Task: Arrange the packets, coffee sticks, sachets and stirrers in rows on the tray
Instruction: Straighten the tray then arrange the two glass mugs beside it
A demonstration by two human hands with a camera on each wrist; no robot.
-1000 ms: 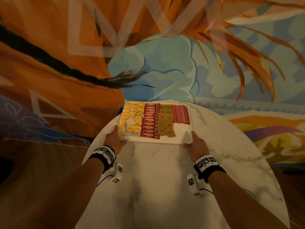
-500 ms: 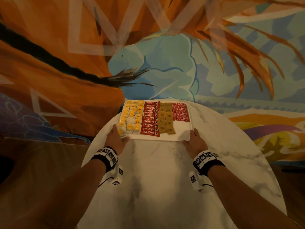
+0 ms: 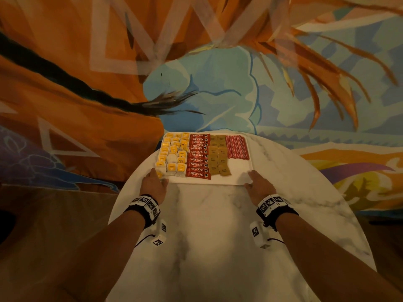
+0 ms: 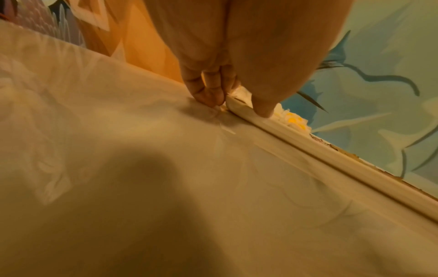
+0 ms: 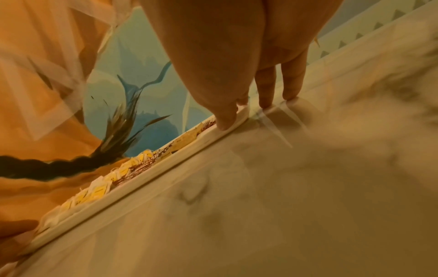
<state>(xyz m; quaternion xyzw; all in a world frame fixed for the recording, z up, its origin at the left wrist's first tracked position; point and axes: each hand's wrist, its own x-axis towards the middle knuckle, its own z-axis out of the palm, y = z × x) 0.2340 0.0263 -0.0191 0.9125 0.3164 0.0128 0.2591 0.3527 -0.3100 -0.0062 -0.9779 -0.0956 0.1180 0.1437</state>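
Our two hands frame the white tray (image 3: 218,181) on a round marble table (image 3: 207,236), its contents already in rows: yellow packets (image 3: 172,153) at its left side, red coffee sticks (image 3: 199,155) next, brown sachets (image 3: 219,155) beside those, red stirrers (image 3: 237,147) along its right side. Our left hand (image 3: 153,184) sits at the tray's near-left corner, thumb on the rim and fingers curled down at the corner's outer edge. Our right hand (image 3: 259,185) mirrors it at the near-right corner, thumb flat on the rim, fingers straight and touching the table just outside the tray.

We judge the sorting done, and the step in hand to be squaring or sliding the tray. To do it well, we should push evenly from both corners and keep the tray flat on the marble, because the light packets nearest our left thumb look loosely stacked and could spill over the low rim. Thumbs should stay on the rim, clear of the rows.
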